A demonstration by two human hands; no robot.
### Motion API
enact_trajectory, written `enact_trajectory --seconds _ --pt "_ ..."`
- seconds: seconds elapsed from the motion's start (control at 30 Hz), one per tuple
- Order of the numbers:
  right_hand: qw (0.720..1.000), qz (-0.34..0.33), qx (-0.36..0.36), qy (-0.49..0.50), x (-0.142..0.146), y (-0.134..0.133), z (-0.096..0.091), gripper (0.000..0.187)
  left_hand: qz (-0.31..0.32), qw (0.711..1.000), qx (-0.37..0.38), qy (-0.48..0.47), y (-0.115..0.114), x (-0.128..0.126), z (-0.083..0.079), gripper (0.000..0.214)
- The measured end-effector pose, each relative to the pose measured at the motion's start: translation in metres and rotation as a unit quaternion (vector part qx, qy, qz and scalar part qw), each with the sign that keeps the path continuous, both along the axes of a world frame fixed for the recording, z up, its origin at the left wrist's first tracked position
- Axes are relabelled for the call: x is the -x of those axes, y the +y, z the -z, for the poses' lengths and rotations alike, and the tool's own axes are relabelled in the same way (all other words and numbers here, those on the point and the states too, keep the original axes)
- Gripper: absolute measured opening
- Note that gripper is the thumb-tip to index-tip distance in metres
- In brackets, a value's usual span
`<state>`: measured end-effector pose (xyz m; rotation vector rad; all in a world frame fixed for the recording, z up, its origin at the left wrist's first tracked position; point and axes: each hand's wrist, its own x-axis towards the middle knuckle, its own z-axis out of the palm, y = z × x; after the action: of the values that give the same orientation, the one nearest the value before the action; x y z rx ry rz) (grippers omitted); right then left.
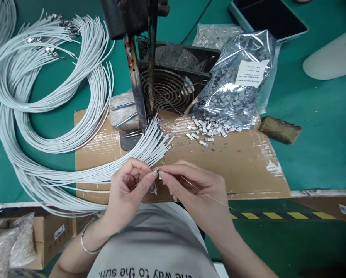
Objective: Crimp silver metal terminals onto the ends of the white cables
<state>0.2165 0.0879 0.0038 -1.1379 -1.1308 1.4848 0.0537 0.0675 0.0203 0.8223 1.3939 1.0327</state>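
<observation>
At the front edge of the cardboard, my left hand (129,187) and my right hand (200,193) meet fingertip to fingertip. Thumb and index finger of each are pinched on a tiny dark piece (158,170), mostly hidden by the fingertips. A thin silvery wire, like solder wire (209,196), runs across my right hand and past its fingers. Just beyond my hands lie the ends of a bundle of white cables (132,158), beneath a soldering iron (138,90) held tip down in a stand. Small silver-and-white parts (209,129) are heaped to the right.
A black fan (168,87) stands behind the iron, beside a stained block (125,112). A clear bag of parts (233,85), a brown sponge (280,129), a tablet (271,17) and a white cylinder (332,56) are right. Coiled white cables (57,96) cover the left.
</observation>
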Motion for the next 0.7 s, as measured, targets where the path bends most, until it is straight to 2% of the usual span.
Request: enact_trajectory --seconds 0.27,0.4,0.57,0.7 --pt "1.000 0.003 0.025 0.014 0.000 0.001 0.000 0.014 -0.003 0.999 -0.013 0.029 0.001 -0.002 -0.003 0.016" --pt "0.997 -0.003 0.067 0.049 0.000 0.000 0.006 0.006 0.008 0.998 -0.034 0.044 -0.002 -0.001 -0.001 0.017" --pt "0.987 -0.064 0.133 0.062 -0.005 0.003 0.009 0.021 0.022 0.997 -0.041 0.054 -0.009 0.003 0.002 0.019" --pt "0.993 -0.042 0.105 0.028 -0.009 0.003 0.004 0.018 0.055 0.998 -0.007 0.033 -0.010 0.005 0.001 0.020"
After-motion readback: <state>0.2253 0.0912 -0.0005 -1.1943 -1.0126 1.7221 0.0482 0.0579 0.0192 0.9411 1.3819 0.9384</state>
